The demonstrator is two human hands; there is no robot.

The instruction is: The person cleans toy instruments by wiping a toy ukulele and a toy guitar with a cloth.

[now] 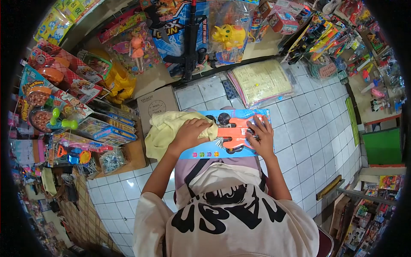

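Note:
Across my lap lies a toy guitar (pixel 233 133), orange, on a blue backing card (pixel 205 151) with small round coloured prints along its lower edge. My left hand (pixel 193 133) is closed over a pale yellow cloth (pixel 165 135), which is bunched on the card's left part and hangs past its left edge. The cloth hides that part of the card and the guitar's neck. My right hand (pixel 262 136) rests with fingers spread on the right end of the guitar's body, holding nothing.
A brown wall clock box (pixel 157 105) stands just left of the cloth. Ahead on the tiled floor (pixel 299 128) lies a plastic-wrapped stack of yellow printed sheets (pixel 263 81). Packed toys crowd both sides, and a black toy gun (pixel 188 51) leans at the front.

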